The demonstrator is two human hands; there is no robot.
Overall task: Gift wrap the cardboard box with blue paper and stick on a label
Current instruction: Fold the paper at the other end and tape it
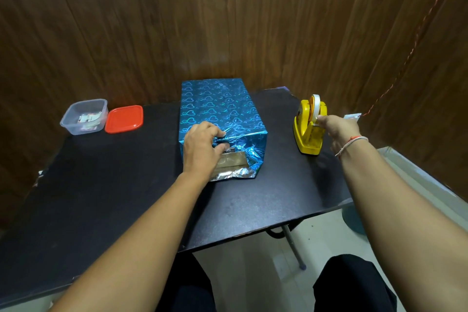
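The cardboard box (233, 162), covered on top and sides in shiny blue heart-patterned paper (217, 104), lies lengthwise in the middle of the black table (114, 197). Its near end is partly uncovered, showing brown cardboard and silver paper backing. My left hand (202, 147) presses a folded flap of paper down against that near end. My right hand (336, 129) reaches to the yellow tape dispenser (309, 126) at the right, fingertips pinching the end of the white tape at the cutter. Labels lie inside a clear plastic tub (84, 116) at the far left.
A red lid (124, 119) lies beside the tub. Wood-panelled walls close in behind and to the right. The table's right edge runs just past the dispenser, with a small packet (352, 116) at that edge. My knees and a table leg (293, 248) show below.
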